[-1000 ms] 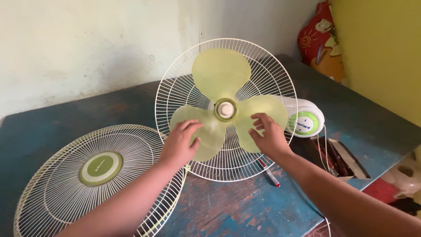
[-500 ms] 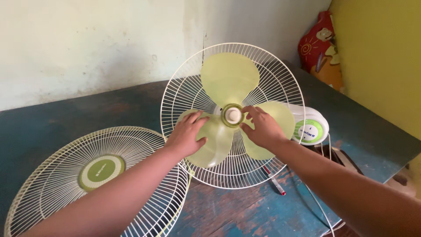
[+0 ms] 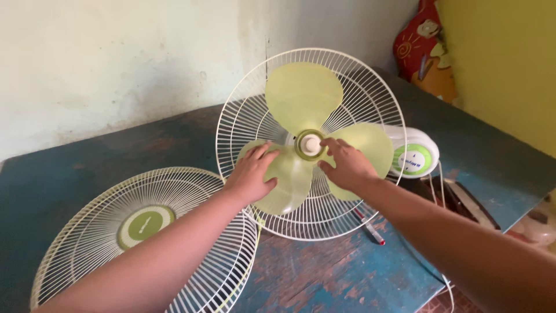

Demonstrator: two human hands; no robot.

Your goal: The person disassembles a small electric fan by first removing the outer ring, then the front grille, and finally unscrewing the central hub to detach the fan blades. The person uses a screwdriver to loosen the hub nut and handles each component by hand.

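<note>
A pale green three-bladed fan blade [image 3: 304, 95] sits in a white rear wire guard [image 3: 243, 119] that stands tilted on a worn blue table [image 3: 324, 278]. My left hand [image 3: 253, 172] lies flat on the lower-left blade. My right hand [image 3: 346, 164] rests on the lower-right blade, its fingertips touching the white hub cap [image 3: 310, 143]. The fan's white base [image 3: 414, 153] with a green round panel shows behind the guard at the right.
The detached front guard [image 3: 145, 223] with a green centre disc lies flat at the left. A red-tipped pen [image 3: 370, 229] lies under the standing guard. A white cord [image 3: 443, 185] and dark object lie at right. Colourful bag [image 3: 423, 46] at the back corner, yellow wall right.
Both hands have moved up from the lower blades toward the hub. The right fingertips now touch the hub cap. The blade has turned slightly.
</note>
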